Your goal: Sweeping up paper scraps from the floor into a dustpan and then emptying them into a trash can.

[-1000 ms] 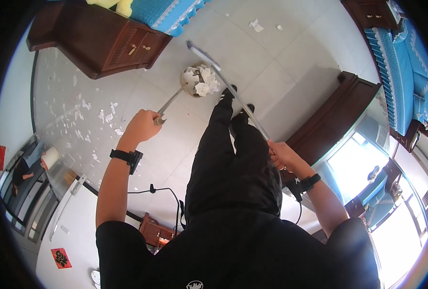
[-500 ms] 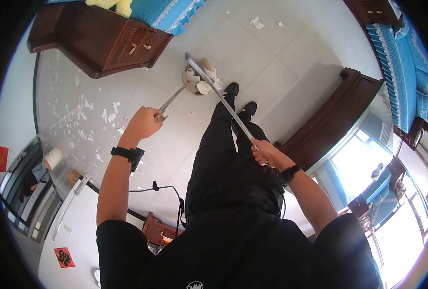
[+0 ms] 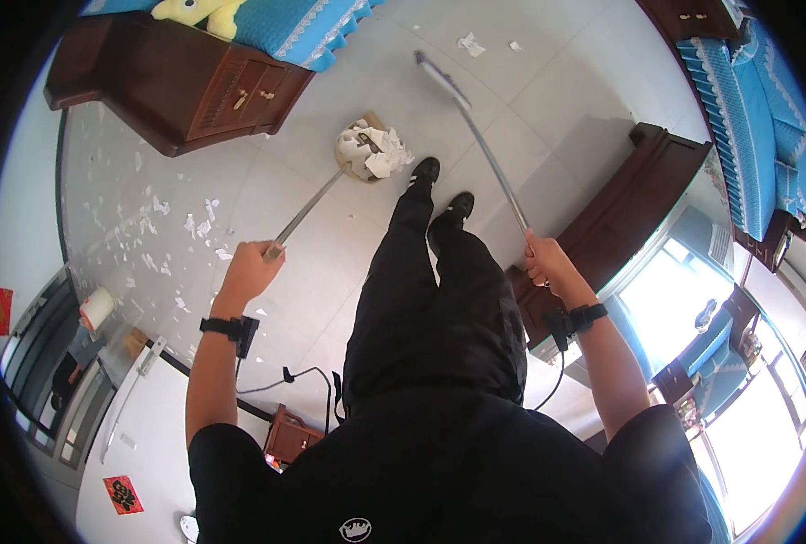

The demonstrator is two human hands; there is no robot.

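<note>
L hand (image 3: 256,269) is clamped on the near end of a slim grey metal dustpan handle (image 3: 308,212), fingers curled round it; handle runs fwd & right to a tan, rounded dustpan (image 3: 355,170) on the pale grey tiled floor (image 3: 317,313), well ahead of L hand, btwn the two hands' lines. Pan's heaped w/ torn white paper (image 3: 386,152), some poking out on its right. R hand (image 3: 548,260) is wrapped round the near end of a long silver metal broom pole (image 3: 495,163), which slants fwd & left from the fist; at its far end a narrow dark-grey broom head (image 3: 443,82) is well past R hand, ahead & right of the pan, apart from it. Head's a bit blurred, can't tell if it touches floor. Black shoes (image 3: 426,170) stand ahead & left of R hand, nr the pan. Left & ahead of L hand, loose white paper scraps (image 3: 208,219) lie scattered; a couple more white bits (image 3: 470,43) are far ahead of R hand. Dark-brown wooden cabinet (image 3: 172,86) w/ blue lace-trimmed cover (image 3: 285,32) is ahead of L hand, mostly left; low dark-brown wooden furniture (image 3: 620,222) sits right of R hand.
</note>
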